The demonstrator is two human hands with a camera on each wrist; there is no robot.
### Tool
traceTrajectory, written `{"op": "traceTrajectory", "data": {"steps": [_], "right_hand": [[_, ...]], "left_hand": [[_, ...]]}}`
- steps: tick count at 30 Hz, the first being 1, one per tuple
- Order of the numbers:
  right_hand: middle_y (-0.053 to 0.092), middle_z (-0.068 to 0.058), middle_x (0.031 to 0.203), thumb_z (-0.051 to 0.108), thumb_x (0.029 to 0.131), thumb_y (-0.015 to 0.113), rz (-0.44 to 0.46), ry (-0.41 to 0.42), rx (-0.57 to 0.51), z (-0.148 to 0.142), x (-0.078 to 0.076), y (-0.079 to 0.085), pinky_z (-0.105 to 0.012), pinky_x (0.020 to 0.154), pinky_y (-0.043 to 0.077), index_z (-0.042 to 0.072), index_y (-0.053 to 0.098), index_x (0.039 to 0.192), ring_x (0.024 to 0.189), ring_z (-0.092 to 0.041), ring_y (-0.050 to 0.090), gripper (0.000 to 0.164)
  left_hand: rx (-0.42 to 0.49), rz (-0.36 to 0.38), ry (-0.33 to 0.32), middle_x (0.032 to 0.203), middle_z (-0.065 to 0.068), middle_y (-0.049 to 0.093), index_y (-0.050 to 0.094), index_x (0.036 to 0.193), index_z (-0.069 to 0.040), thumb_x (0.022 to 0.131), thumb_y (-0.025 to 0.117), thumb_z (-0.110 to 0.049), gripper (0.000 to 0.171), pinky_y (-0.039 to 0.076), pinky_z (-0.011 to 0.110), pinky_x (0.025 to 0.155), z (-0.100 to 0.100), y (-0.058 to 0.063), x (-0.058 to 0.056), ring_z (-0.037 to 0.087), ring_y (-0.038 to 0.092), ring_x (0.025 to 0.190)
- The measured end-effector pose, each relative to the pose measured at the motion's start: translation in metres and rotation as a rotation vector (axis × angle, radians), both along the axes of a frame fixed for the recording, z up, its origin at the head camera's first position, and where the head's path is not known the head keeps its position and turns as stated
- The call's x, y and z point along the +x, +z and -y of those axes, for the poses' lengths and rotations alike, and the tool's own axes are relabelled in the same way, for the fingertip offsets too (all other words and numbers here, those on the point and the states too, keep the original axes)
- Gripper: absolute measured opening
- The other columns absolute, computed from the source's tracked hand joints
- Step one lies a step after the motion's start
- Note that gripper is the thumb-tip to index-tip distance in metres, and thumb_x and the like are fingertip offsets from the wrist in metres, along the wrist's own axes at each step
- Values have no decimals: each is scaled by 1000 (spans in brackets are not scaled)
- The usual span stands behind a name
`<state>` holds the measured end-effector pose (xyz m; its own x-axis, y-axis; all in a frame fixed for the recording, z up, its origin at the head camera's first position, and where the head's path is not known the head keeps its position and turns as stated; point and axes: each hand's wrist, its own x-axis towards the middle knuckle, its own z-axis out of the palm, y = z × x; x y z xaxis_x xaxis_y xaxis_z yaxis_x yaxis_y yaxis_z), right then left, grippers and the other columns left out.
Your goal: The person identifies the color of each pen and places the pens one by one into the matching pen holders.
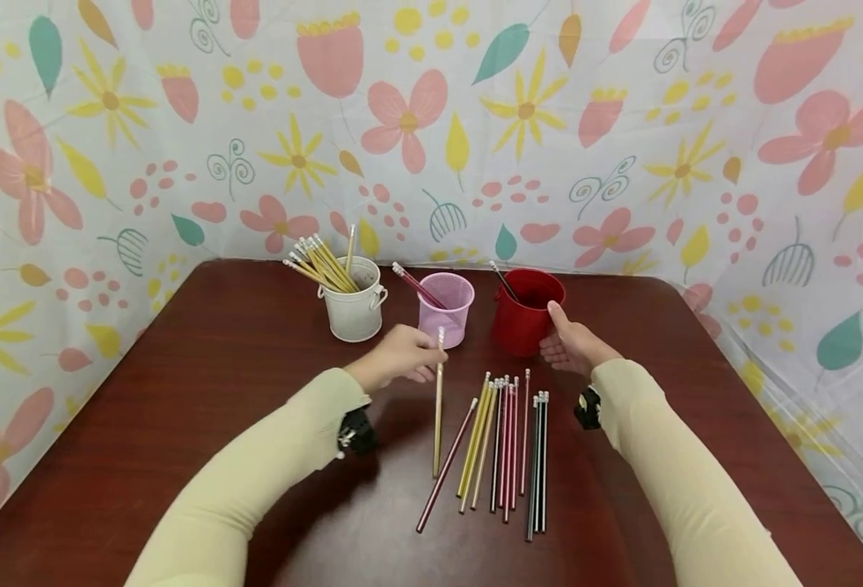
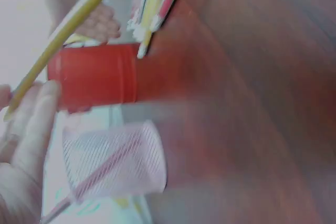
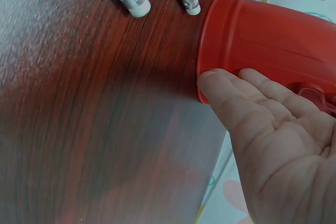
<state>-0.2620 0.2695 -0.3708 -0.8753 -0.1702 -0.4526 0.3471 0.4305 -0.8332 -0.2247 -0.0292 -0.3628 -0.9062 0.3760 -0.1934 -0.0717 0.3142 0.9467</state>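
In the head view my left hand (image 1: 402, 355) pinches a yellow pencil (image 1: 438, 416) near its eraser end, in front of the pink mesh cup (image 1: 446, 308). The pencil (image 2: 68, 30) slants across the left wrist view. My right hand (image 1: 576, 342) has its fingers fairly straight along the side of the red bucket (image 1: 521, 314), fingertips right at its wall near the base in the right wrist view. One dark pencil (image 1: 503, 281) leans in that bucket, and dark red pencils (image 1: 418, 284) lean in the mesh cup.
A white bucket (image 1: 354, 314) at the left holds several yellow pencils (image 1: 328, 261). On the table (image 1: 255, 326) lie yellow pencils (image 1: 475, 444), dark red pencils (image 1: 508, 456) and black pencils (image 1: 538, 469), with one red pencil (image 1: 446, 469) slanting beside them. A flower-print cloth (image 1: 431, 163) hangs behind.
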Motion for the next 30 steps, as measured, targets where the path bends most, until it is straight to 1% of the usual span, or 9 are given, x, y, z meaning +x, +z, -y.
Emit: {"op": "traceTrajectory", "data": {"steps": [4, 6, 10, 14, 18, 21, 23, 27, 30], "right_hand": [[29, -41, 145, 66, 96, 7, -2, 17, -4, -2, 1, 0, -52, 112, 30, -24, 27, 138, 135, -49, 33, 102], [29, -41, 145, 67, 96, 7, -7, 16, -1, -4, 2, 1, -53, 112, 29, -24, 27, 138, 135, -50, 33, 102], [30, -41, 144, 66, 96, 7, -18, 18, 8, -5, 2, 5, -54, 112, 30, -24, 27, 138, 134, -50, 34, 101], [30, -40, 145, 66, 96, 7, -15, 15, 4, -4, 2, 7, -52, 112, 30, -23, 27, 138, 135, -49, 34, 101], [30, -40, 145, 66, 96, 8, -22, 10, -3, -3, 0, 8, -52, 113, 29, -23, 27, 139, 135, -49, 34, 101], [29, -40, 145, 65, 96, 7, -20, 9, -10, -3, 1, 7, -53, 113, 28, -23, 24, 140, 136, -49, 32, 100], [29, -40, 145, 65, 96, 6, -18, 7, -9, -3, 2, 7, -53, 113, 29, -23, 24, 139, 135, -50, 33, 100], [28, -41, 145, 66, 96, 8, -17, 9, -15, -2, 3, 5, -53, 113, 28, -23, 24, 140, 135, -50, 33, 100], [28, -40, 146, 65, 97, 9, -10, 9, -17, 0, 3, 1, -53, 113, 28, -23, 24, 140, 135, -50, 33, 99]], "left_hand": [[120, -118, 135, 93, 24, 70, 62, 105, 17, 90, 62, -1, 23, 59, 38, 76, 31, 25, 3, 10, 65, 66], [179, -168, 235, 91, 19, 71, 62, 107, 18, 90, 63, 0, 25, 58, 34, 76, 47, 44, 5, 8, 65, 67], [349, -250, 460, 76, -3, 68, 63, 106, 14, 90, 64, 1, 21, 58, 24, 72, 76, 86, 7, 5, 66, 67], [514, -324, 619, 74, -4, 67, 65, 94, 1, 90, 65, 3, 4, 57, 21, 69, 99, 122, 5, 7, 68, 67], [482, -388, 713, 79, -2, 69, 65, 92, -2, 88, 70, -2, 6, 56, 19, 65, 114, 142, -4, 6, 68, 67], [391, -414, 765, 78, -3, 68, 66, 93, -3, 87, 71, -8, 10, 54, 17, 61, 120, 144, -16, 4, 67, 64], [354, -408, 790, 76, -5, 67, 66, 93, -3, 88, 71, -10, 10, 51, 15, 56, 122, 138, -24, 2, 67, 63], [329, -362, 827, 78, -5, 68, 67, 93, -2, 88, 69, -6, 7, 52, 16, 61, 123, 115, -36, 2, 66, 69], [366, -312, 851, 78, -5, 66, 66, 95, 1, 87, 67, -2, 8, 54, 18, 72, 122, 92, -42, 7, 65, 74]]}}
